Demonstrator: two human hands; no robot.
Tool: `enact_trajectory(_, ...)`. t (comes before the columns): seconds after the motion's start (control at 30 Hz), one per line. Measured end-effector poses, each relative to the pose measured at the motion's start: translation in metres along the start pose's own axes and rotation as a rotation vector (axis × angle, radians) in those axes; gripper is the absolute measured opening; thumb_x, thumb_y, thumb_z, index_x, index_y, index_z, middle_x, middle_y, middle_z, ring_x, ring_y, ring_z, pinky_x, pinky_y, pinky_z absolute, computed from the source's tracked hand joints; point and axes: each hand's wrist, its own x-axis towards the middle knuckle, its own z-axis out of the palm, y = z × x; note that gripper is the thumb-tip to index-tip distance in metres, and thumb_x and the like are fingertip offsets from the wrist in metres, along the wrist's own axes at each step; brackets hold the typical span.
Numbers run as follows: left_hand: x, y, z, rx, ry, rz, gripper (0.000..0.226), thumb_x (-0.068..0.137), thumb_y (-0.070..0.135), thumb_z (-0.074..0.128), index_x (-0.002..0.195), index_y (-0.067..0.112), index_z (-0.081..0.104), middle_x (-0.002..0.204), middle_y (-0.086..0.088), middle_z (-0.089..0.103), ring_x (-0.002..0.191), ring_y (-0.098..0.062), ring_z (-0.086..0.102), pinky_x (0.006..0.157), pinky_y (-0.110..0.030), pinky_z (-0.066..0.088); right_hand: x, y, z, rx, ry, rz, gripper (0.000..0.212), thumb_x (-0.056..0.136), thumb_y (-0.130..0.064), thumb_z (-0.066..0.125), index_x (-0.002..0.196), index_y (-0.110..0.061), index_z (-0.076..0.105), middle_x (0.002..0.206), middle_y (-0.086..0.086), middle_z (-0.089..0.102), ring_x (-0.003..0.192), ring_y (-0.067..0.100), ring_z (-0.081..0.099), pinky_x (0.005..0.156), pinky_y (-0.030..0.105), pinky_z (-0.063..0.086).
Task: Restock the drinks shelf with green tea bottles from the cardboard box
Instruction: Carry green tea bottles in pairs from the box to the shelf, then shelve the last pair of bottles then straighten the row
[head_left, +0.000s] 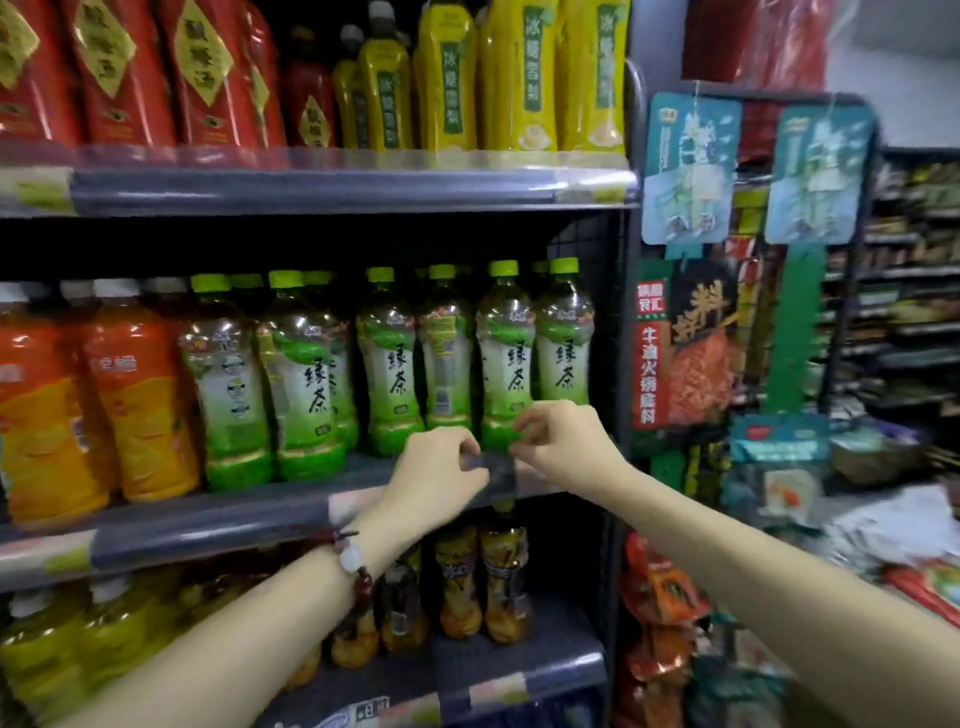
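Bare fingers curled, both hands meet at the shelf's front rail (208, 525): the left hand (436, 473) and right hand (558, 441) pinch a small dark strip (493, 467) between them. Just behind, green tea bottles (389, 364) stand in a row, orange bottles (135, 395) beside them.

My left hand (436, 467) and right hand (558, 441) cover the price strip (496, 470) between them; can't tell what the fingers pinch, too blurred. Rear green tea bottles (332, 332) mostly hidden behind the front row. Red bottles (119, 73) cut off by the top edge. Right-side clutter (883, 525) smeared, unreadable.
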Motion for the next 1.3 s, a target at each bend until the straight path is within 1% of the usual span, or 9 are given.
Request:
enact_trajectory(0.13, -0.003, 0.032, 0.057, -0.064, -0.127, 0.093, 0.024, 0.078, 0.020, 0.064, 0.100, 0.013, 0.067, 0.100, -0.007, 0.069, 0.096, -0.023, 0.062, 0.080, -0.028, 0.047, -0.032, 0.051, -0.021, -0.092, 0.022, 0.136, 0.022, 0.078, -0.017, 0.070, 0.098, -0.009, 0.073, 0.092, 0.010, 0.076, 0.090, 0.024, 0.069, 0.074, 0.027, 0.050)
enact_trajectory(0.27, 0.000, 0.072, 0.112, -0.107, -0.215, 0.181, 0.024, 0.079, 0.020, 0.065, 0.101, 0.011, 0.066, 0.099, -0.008, 0.069, 0.096, -0.023, 0.061, 0.080, -0.028, 0.045, -0.060, 0.108, -0.046, -0.168, 0.018, 0.261, 0.021, 0.079, -0.020, 0.072, 0.097, -0.009, 0.072, 0.093, 0.009, 0.076, 0.094, 0.024, 0.069, 0.078, 0.027, 0.050)
enact_trajectory(0.47, 0.011, 0.153, 0.191, -0.161, -0.327, 0.260, 0.020, 0.079, 0.019, 0.062, 0.096, 0.011, 0.069, 0.101, -0.009, 0.069, 0.098, -0.025, 0.061, 0.080, -0.028, 0.048, -0.098, 0.206, -0.095, -0.234, 0.038, 0.430, 0.020, 0.079, -0.023, 0.072, 0.093, -0.010, 0.071, 0.092, 0.009, 0.076, 0.089, 0.024, 0.069, 0.070, 0.025, 0.049)
enact_trajectory(0.6, 0.024, 0.221, 0.247, -0.186, -0.365, 0.269, 0.026, 0.081, 0.020, 0.063, 0.102, 0.006, 0.066, 0.103, -0.013, 0.068, 0.099, -0.027, 0.060, 0.079, -0.030, 0.047, -0.115, 0.273, -0.138, -0.251, 0.051, 0.461, 0.022, 0.077, -0.020, 0.070, 0.087, -0.002, 0.070, 0.084, 0.013, 0.075, 0.082, 0.027, 0.069, 0.071, 0.035, 0.056)
enact_trajectory(0.8, 0.041, 0.303, 0.323, -0.217, -0.380, 0.219, 0.026, 0.078, 0.015, 0.062, 0.102, 0.006, 0.067, 0.105, -0.012, 0.069, 0.100, -0.025, 0.061, 0.078, -0.026, 0.044, -0.131, 0.366, -0.198, -0.266, 0.014, 0.472, 0.019, 0.079, -0.013, 0.067, 0.094, -0.002, 0.070, 0.092, 0.015, 0.074, 0.084, 0.031, 0.069, 0.076, 0.044, 0.058)
enact_trajectory(0.9, 0.051, 0.330, 0.360, -0.215, -0.393, 0.182, 0.024, 0.077, 0.015, 0.061, 0.100, 0.007, 0.067, 0.105, -0.011, 0.069, 0.101, -0.025, 0.060, 0.079, -0.025, 0.043, -0.133, 0.409, -0.216, -0.265, 0.008, 0.486, 0.020, 0.079, -0.016, 0.068, 0.095, -0.005, 0.070, 0.095, 0.013, 0.075, 0.087, 0.030, 0.070, 0.080, 0.041, 0.057)
enact_trajectory(1.03, 0.069, 0.355, 0.408, -0.205, -0.446, 0.145, 0.025, 0.077, 0.014, 0.062, 0.100, 0.006, 0.068, 0.103, -0.012, 0.071, 0.102, -0.027, 0.062, 0.087, -0.034, 0.051, -0.129, 0.466, -0.227, -0.268, -0.045, 0.514, 0.024, 0.079, -0.021, 0.070, 0.099, -0.008, 0.071, 0.099, 0.011, 0.074, 0.094, 0.025, 0.068, 0.083, 0.034, 0.055)
enact_trajectory(1.2, 0.104, 0.379, 0.477, -0.211, -0.476, 0.109, 0.022, 0.078, 0.014, 0.063, 0.099, 0.008, 0.067, 0.103, -0.011, 0.070, 0.102, -0.025, 0.061, 0.082, -0.029, 0.049, -0.111, 0.538, -0.232, -0.247, -0.073, 0.541, 0.025, 0.078, -0.020, 0.070, 0.100, -0.009, 0.071, 0.098, 0.010, 0.073, 0.093, 0.023, 0.068, 0.079, 0.031, 0.054)
enact_trajectory(1.3, 0.133, 0.394, 0.524, -0.252, -0.474, 0.071, 0.021, 0.078, 0.014, 0.063, 0.098, 0.007, 0.067, 0.103, -0.011, 0.069, 0.100, -0.024, 0.061, 0.073, -0.023, 0.043, -0.092, 0.588, -0.236, -0.240, -0.100, 0.544, 0.025, 0.079, -0.021, 0.069, 0.101, -0.009, 0.070, 0.096, 0.008, 0.072, 0.087, 0.022, 0.069, 0.067, 0.026, 0.050)
